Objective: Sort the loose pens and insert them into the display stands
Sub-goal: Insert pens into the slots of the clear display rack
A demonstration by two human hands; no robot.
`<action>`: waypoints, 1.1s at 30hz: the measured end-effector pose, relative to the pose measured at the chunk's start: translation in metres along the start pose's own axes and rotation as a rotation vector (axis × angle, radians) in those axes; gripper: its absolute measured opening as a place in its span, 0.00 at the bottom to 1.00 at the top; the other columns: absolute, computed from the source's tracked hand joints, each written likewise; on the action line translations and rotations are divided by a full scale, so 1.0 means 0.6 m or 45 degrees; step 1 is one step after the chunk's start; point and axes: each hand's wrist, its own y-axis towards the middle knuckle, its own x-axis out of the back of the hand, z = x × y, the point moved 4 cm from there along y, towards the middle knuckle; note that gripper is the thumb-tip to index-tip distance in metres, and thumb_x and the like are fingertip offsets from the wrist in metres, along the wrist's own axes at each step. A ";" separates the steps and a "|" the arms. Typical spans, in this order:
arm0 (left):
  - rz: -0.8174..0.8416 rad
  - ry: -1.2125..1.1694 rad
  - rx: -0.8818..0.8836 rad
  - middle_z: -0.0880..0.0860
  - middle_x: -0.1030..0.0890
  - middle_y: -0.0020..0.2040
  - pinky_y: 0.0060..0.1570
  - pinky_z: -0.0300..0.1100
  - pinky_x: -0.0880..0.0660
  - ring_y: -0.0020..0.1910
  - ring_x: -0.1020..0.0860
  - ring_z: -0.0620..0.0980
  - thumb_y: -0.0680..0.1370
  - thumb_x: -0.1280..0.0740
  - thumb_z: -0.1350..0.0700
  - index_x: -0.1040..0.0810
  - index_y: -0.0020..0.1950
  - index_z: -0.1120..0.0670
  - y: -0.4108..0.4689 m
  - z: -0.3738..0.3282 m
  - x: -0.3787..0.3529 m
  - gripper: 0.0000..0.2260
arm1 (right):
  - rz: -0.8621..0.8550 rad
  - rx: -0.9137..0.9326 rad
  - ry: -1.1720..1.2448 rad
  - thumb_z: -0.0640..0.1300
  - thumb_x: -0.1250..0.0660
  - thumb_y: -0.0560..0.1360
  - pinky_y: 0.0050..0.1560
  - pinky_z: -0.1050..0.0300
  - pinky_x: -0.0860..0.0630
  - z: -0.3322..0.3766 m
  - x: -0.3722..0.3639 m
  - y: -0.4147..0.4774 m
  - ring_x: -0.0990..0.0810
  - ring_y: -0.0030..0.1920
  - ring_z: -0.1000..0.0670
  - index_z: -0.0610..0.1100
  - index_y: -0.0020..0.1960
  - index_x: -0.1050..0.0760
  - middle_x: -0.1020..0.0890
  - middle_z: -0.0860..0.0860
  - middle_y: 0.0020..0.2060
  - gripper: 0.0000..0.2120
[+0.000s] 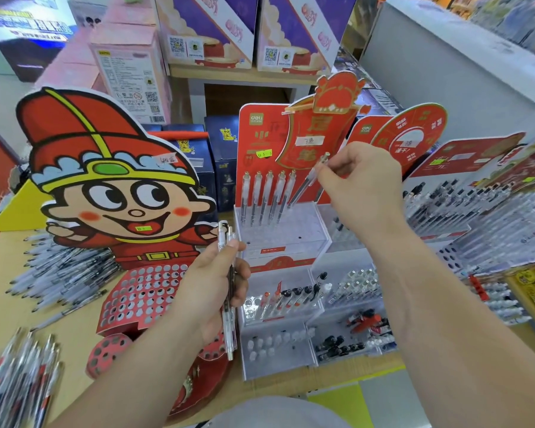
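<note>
My right hand [363, 186] pinches a clear pen [306, 182] near its top, tilted, with its tip over the top tier of the red and clear display stand [283, 239]. Several matching pens [267, 196] stand upright in that tier's back row. My left hand [212, 287] grips a small bundle of clear pens [229, 291] upright, in front of the stand's left edge. Lower tiers hold red-capped and black-capped pens [294, 296]. To the left stands a cartoon-figure stand [142, 291] with many open holes.
Loose pens lie in a pile [62, 273] on the wooden table at left and another pile [19, 381] at bottom left. More filled pen displays [464, 211] stand to the right. Boxes [130, 72] are stacked behind.
</note>
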 end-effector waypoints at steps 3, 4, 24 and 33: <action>0.006 -0.004 -0.008 0.54 0.23 0.34 0.28 0.42 0.36 0.26 0.31 0.50 0.84 0.38 0.49 0.23 0.60 0.55 0.001 0.000 0.001 0.11 | -0.005 -0.002 -0.015 0.47 0.26 0.74 0.42 0.56 0.24 0.000 0.001 -0.003 0.22 0.37 0.55 0.46 0.40 0.19 0.20 0.58 0.34 0.06; 0.006 -0.005 -0.009 0.54 0.23 0.34 0.28 0.42 0.36 0.26 0.31 0.50 0.84 0.38 0.49 0.23 0.59 0.55 0.001 0.000 0.001 0.11 | -0.008 -0.006 -0.018 0.47 0.26 0.74 0.42 0.56 0.24 0.000 0.002 -0.004 0.22 0.37 0.56 0.46 0.40 0.19 0.20 0.58 0.34 0.06; 0.027 -0.002 0.003 0.54 0.23 0.34 0.27 0.40 0.36 0.26 0.30 0.49 0.84 0.38 0.49 0.22 0.59 0.55 0.001 0.000 0.004 0.11 | 0.051 -0.007 -0.107 0.42 0.29 0.76 0.35 0.60 0.25 0.007 -0.057 -0.035 0.23 0.33 0.56 0.44 0.40 0.21 0.21 0.54 0.32 0.06; 0.071 -0.008 0.004 0.56 0.24 0.37 0.28 0.42 0.38 0.27 0.32 0.49 0.84 0.37 0.49 0.22 0.59 0.54 -0.002 -0.001 0.006 0.10 | 0.044 -0.012 -0.115 0.42 0.30 0.76 0.33 0.58 0.26 0.006 -0.066 -0.031 0.23 0.32 0.55 0.43 0.40 0.23 0.22 0.53 0.30 0.07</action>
